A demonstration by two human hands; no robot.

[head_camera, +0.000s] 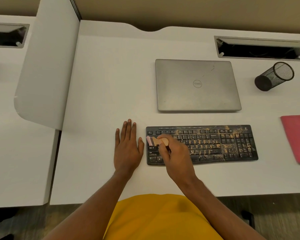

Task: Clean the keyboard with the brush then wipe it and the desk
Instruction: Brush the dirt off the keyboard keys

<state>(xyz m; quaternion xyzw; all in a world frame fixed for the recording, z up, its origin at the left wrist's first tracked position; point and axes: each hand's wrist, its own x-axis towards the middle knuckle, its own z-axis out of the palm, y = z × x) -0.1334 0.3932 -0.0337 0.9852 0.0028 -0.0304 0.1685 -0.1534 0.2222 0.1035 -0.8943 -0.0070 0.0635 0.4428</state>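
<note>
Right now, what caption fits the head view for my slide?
Right hand holds a brush at the left end of the dusty keyboard; left hand rests flat on the desk.

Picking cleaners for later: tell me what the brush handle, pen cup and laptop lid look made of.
Brush handle looks like pale wood, tan and matte, mostly hidden in the right hand. Pen cup: black see-through mesh, probably metal. Laptop lid: matte silver, scuffed; metal or painted plastic, cannot tell.

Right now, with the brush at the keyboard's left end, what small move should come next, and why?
Probably sweep the brush, gripped by the right hand, rightward along the keyboard: its left keys look mostly clean, while tan grit covers the middle and right.
</note>
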